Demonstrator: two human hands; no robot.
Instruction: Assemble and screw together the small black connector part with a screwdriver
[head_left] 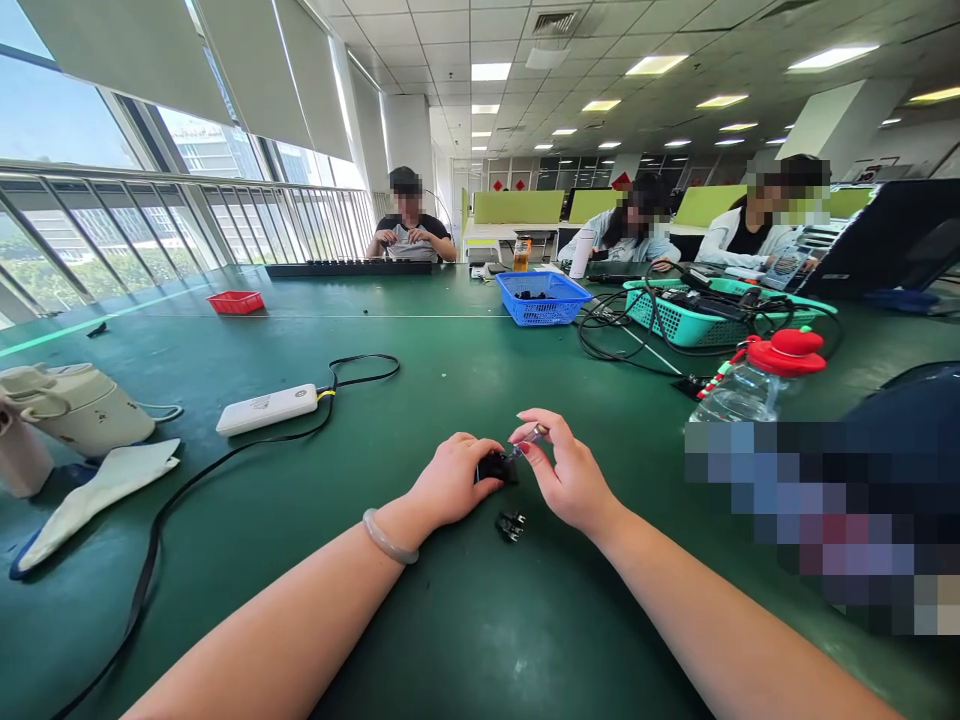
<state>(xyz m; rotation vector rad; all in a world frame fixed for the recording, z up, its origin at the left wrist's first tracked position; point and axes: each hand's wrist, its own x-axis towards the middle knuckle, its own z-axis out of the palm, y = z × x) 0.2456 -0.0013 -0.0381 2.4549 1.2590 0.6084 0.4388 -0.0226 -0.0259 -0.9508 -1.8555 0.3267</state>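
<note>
My left hand [452, 478], with a pale bangle on its wrist, is closed around a small black part [496, 467] on the green tabletop [360, 620]. Between the thumb and fingers of my right hand [564, 470] is a small, partly clear tool [534, 434], slanting down to the black part. Its tip is too small to make out where it meets the part. Several small black pieces with metallic bits [511, 526] lie in a cluster just below my hands.
A white power bank [268, 409] with a black cable lies left. Further off are a red tray [235, 302], a blue basket [543, 300] and a teal basket [679, 325] of cables. A red-lidded bottle [750, 385] stands right. Three people sit across the table.
</note>
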